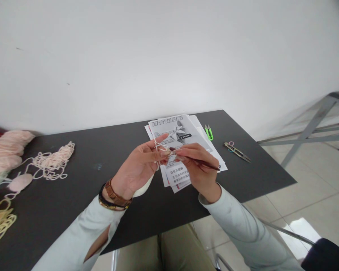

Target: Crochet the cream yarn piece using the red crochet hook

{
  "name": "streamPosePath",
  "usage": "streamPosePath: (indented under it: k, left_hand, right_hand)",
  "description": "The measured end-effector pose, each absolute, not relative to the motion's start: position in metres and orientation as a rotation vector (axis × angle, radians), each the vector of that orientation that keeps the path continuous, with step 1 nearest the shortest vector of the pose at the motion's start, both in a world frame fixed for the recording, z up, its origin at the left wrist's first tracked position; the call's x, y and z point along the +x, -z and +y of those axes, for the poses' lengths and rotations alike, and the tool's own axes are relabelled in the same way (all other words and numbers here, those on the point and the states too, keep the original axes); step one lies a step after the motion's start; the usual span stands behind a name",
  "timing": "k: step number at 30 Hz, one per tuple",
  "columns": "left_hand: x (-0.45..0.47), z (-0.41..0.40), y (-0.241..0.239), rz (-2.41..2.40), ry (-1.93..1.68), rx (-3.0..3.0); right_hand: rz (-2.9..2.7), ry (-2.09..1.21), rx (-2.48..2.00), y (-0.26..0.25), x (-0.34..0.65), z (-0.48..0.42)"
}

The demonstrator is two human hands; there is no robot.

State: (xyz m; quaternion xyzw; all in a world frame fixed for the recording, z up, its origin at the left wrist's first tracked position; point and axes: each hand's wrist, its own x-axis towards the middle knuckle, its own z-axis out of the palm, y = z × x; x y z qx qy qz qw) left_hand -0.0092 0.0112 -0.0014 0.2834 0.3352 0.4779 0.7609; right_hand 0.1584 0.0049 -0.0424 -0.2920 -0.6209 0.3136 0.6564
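two hands are working above the table (243,177), over the sheets (211,146) that are lying by its far edge. the left hand (139,163) is pinching white yarn (165,149) between thumb and fingers, a strand crossing the index finger; the right hand (197,162) is gripping a brown hook (205,163) like a pen, its tip meeting the yarn. the single loops are showing too small to tell apart. for clean work, the left index should be holding the strand evenly taut, the pinch sitting close to the tip, and the hook turning without splitting the strand. green snips (209,133) are resting near the far right corner, scissors (237,151) by the right edge. pink yarn (11,145), a pink tangle (53,160) and yellow yarn (0,222) are lying toward the left end, their loose loops risking a snag. the hands are hiding part of the yarn and the printed text.
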Motion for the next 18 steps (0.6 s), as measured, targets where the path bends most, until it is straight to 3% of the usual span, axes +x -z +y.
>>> streamPosePath:
  k: [5,8,18]
  left_hand:
    - [-0.018,0.010,-0.006,0.779,-1.026,0.803]
    - [-0.023,0.008,-0.009,0.775,-0.972,0.879]
    - [-0.023,0.003,-0.022,0.782,-0.868,0.852]
  right_hand:
    - [-0.998,-1.324,-0.601,0.039,0.153,0.014]
    - [-0.898,-1.526,-0.612,0.037,0.154,0.017]
    - [-0.884,-1.605,-0.567,0.030,0.158,0.017]
